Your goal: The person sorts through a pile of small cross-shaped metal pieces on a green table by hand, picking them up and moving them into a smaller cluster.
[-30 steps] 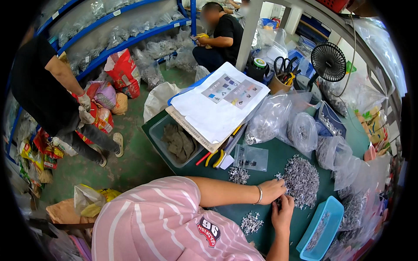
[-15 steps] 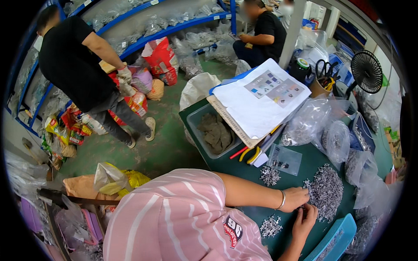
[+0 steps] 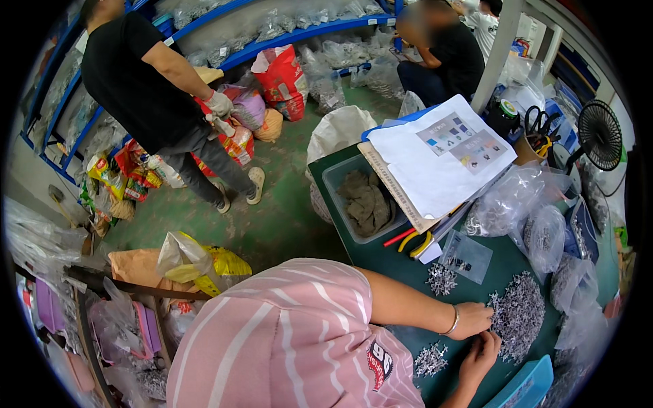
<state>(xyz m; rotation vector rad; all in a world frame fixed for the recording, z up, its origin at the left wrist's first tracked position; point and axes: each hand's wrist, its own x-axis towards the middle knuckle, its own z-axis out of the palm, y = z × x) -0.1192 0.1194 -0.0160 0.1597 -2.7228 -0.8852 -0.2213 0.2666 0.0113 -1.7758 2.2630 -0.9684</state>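
Observation:
My left hand (image 3: 471, 320), with a bracelet at its wrist, is at the left edge of a large pile of small silvery metal parts (image 3: 520, 318). Its fingers are bent and closed, their tips hidden. Just below it, my right hand (image 3: 480, 355) has its fingers curled together near the same edge; whatever they pinch is too small to make out. Two smaller heaps of similar parts lie on the green table: one heap (image 3: 441, 279) above my left forearm, another heap (image 3: 430, 359) below it. A light-blue plastic basket (image 3: 529, 385) stands beside my right hand.
A small clear zip bag (image 3: 468, 257), yellow-handled pliers (image 3: 416, 246), a grey tub with a cloth (image 3: 331, 178) and a clipboard with papers (image 3: 435, 183) lie farther up the table. Filled plastic bags (image 3: 510, 194) and a black fan (image 3: 599, 136) are at right. Two co-workers are beyond.
The whole view has shifted, so the table sits slightly farther right and lower. Both hands stay at the large pile's edge. The standing person's gloved hands have moved slightly.

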